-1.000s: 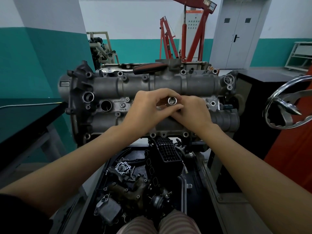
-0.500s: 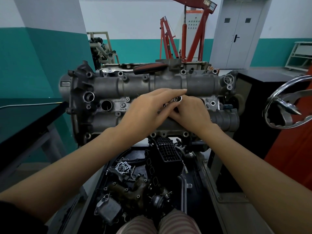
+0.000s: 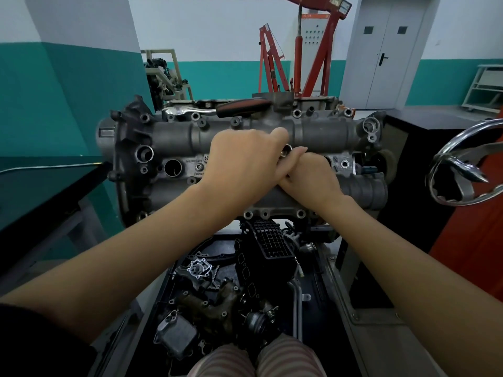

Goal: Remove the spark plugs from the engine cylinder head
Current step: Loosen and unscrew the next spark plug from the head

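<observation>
Head-worn view, forward and down

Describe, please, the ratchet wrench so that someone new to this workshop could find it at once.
Start at the grey cylinder head on the stand in the middle of the room. Along its far top edge, beyond both hands, lies the ratchet wrench. Its polished chrome shank and black-and-red grip set it apart from the dull cast metal around it.

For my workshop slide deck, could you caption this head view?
Both hands, left and right, grip a metal socket on the engine cylinder head.
</observation>
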